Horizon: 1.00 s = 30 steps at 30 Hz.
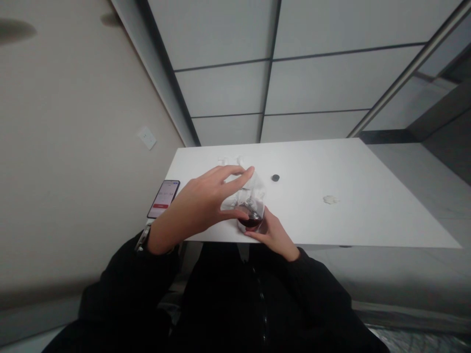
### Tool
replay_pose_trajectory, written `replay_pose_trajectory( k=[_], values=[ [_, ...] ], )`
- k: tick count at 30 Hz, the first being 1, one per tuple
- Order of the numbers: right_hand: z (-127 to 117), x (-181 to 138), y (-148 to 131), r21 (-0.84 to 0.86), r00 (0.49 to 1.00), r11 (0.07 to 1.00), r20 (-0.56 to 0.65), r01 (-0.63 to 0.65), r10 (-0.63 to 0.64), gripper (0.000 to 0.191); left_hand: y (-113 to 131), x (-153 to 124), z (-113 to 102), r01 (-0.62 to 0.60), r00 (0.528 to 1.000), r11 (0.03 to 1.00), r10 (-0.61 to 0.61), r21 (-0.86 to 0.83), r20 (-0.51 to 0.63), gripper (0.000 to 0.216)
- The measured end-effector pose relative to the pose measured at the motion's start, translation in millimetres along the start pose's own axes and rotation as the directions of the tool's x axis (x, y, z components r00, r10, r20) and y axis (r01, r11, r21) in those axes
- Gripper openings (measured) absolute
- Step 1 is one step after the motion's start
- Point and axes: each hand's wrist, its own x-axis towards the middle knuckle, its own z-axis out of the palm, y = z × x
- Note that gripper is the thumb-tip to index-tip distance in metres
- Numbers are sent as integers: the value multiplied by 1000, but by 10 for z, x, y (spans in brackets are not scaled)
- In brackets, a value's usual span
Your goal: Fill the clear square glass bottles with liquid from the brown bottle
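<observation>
My right hand [274,235] curls around the side of a clear glass vessel [262,215] with dark red liquid [252,222] in it, close to the table's front edge. My left hand [206,198] is over the vessel from the left, fingers stretched out and thumb apart from them. Its thumb tip is at the vessel's near upper side; whether it touches cannot be made out. Behind and between the fingers shows crinkled clear plastic [259,185], partly hidden by my left hand. A small dark round cap [275,178] lies on the table beyond the hands.
The white table [368,215] stands against pale panels [312,83]. At its left edge lies a phone [164,198] with a lit screen. A whitish crumpled piece [331,199] is on the right side. A wall socket [147,138] is on the left wall.
</observation>
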Motion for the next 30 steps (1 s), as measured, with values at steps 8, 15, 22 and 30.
replay_pose_trajectory(
  k=[8,15,22,30],
  values=[
    [-7,-1,-19,-8,1000,1000,4,0,0,93,49,68,-42,-27,999,998,26,48,29,65],
    [-4,-1,-10,-3,1000,1000,9,-6,6,93,101,107,-61,-39,998,992,33,119,55,61],
    [-14,14,-43,-9,999,1000,28,18,-17,90,118,141,-55,-42,997,991,33,128,68,59],
    [-13,20,-55,-4,1000,1000,28,14,-14,84,172,186,-96,-57,995,984,42,167,92,61]
  ],
)
